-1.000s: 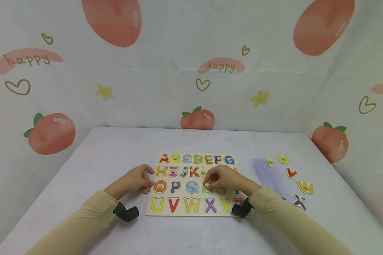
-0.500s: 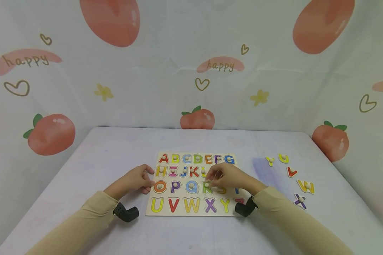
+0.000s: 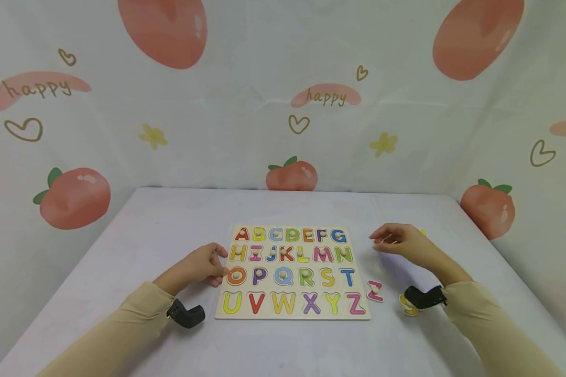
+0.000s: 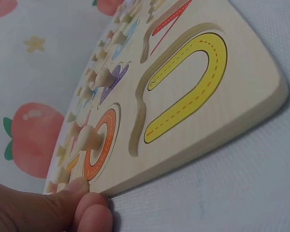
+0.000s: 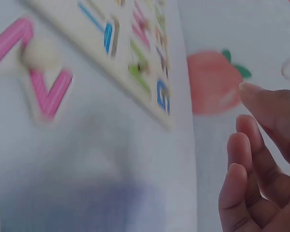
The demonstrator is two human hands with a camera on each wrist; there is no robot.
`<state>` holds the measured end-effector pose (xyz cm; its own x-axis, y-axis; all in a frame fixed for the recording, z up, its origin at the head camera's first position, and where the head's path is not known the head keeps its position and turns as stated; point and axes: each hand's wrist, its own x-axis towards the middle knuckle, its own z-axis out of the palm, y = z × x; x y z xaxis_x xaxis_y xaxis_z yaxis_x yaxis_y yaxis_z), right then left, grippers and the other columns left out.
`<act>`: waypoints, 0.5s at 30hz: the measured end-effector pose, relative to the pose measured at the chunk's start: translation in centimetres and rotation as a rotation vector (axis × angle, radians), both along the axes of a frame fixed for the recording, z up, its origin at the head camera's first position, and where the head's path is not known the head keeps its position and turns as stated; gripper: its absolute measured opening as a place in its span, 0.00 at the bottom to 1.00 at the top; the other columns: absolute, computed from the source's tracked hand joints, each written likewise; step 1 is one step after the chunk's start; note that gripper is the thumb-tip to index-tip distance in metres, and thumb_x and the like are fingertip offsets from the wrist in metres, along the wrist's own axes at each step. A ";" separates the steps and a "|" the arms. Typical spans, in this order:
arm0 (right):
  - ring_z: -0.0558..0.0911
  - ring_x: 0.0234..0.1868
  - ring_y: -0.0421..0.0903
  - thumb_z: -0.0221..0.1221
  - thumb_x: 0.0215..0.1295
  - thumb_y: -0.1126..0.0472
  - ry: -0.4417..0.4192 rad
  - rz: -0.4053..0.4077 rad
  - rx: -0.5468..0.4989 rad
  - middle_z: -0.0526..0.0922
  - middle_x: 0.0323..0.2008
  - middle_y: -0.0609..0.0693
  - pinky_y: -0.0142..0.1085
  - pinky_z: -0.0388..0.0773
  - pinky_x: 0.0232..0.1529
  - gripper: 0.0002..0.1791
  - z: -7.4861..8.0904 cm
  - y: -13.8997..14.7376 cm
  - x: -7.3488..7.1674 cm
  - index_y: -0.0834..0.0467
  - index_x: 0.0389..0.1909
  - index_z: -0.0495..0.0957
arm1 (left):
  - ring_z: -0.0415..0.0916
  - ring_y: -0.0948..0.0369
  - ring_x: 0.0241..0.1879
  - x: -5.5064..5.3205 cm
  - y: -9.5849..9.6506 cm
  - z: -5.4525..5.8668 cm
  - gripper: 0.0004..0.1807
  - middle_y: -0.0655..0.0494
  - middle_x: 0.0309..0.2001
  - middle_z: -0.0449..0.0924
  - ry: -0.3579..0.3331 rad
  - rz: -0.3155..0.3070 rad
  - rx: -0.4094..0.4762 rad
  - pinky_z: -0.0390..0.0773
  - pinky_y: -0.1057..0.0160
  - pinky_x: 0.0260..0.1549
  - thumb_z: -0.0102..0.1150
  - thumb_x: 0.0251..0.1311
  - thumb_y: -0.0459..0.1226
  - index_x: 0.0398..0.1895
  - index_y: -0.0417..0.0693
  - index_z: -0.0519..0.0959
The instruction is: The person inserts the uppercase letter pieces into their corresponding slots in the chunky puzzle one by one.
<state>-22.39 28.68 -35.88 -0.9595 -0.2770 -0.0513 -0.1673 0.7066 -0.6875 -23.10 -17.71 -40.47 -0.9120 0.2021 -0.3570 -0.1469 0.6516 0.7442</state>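
A wooden alphabet puzzle board (image 3: 292,314) lies on the table. Knobbed letter pieces fill its first two rows and O, P, Q and R, while printed recesses show from S to Z. My left hand (image 3: 203,264) rests at the board's left edge, its fingertips touching the rim beside the O piece (image 4: 108,137). To the right of the board, my right hand (image 3: 401,243) hovers above the table with loosely bent fingers and nothing between them. Near the board's right edge lies a pink Z piece (image 3: 374,290). A yellow S piece (image 3: 409,306) is partly hidden by the right wrist camera.
A white cloth with printed peaches (image 3: 292,175) hangs behind the table. Black wrist cameras are worn on the left wrist (image 3: 186,314) and right wrist (image 3: 425,297). A sliver of a yellow piece (image 3: 423,232) shows behind the right hand; the right arm covers other table area.
My right hand has let go of the green R piece, now seated in its recess, and moved right, off the board. The Z and S pieces have come into view. The left hand stays put.
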 end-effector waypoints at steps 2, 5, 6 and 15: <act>0.78 0.37 0.43 0.65 0.61 0.59 0.005 -0.012 -0.010 0.81 0.38 0.52 0.30 0.78 0.37 0.15 0.0 1.6 0.7 0.63 0.46 0.80 | 0.76 0.62 0.20 0.0 0.0 0.0 0.24 0.49 0.26 0.76 -0.003 -0.001 0.004 0.80 0.67 0.24 0.64 0.58 0.31 0.54 0.36 0.66; 0.78 0.35 0.39 0.64 0.61 0.59 -0.014 0.010 -0.028 0.81 0.36 0.52 0.29 0.78 0.36 0.15 -0.3 3.4 1.8 0.65 0.45 0.80 | 0.76 0.62 0.20 0.0 0.0 0.0 0.23 0.49 0.26 0.76 -0.004 0.001 0.005 0.80 0.67 0.24 0.64 0.58 0.31 0.54 0.36 0.66; 0.78 0.34 0.37 0.64 0.61 0.59 -0.034 0.022 -0.034 0.81 0.36 0.51 0.29 0.78 0.36 0.15 -0.5 3.8 2.1 0.65 0.44 0.80 | 0.76 0.62 0.20 0.0 0.0 0.0 0.23 0.49 0.26 0.76 -0.003 0.002 0.004 0.80 0.67 0.24 0.64 0.58 0.31 0.53 0.36 0.66; 0.77 0.34 0.33 0.65 0.60 0.60 -0.210 0.166 -0.065 0.82 0.35 0.47 0.28 0.76 0.34 0.13 -2.3 5.7 4.8 0.64 0.41 0.79 | 0.76 0.62 0.20 0.1 0.1 0.0 0.24 0.49 0.26 0.76 -0.002 0.006 -0.004 0.80 0.67 0.24 0.65 0.57 0.31 0.54 0.36 0.66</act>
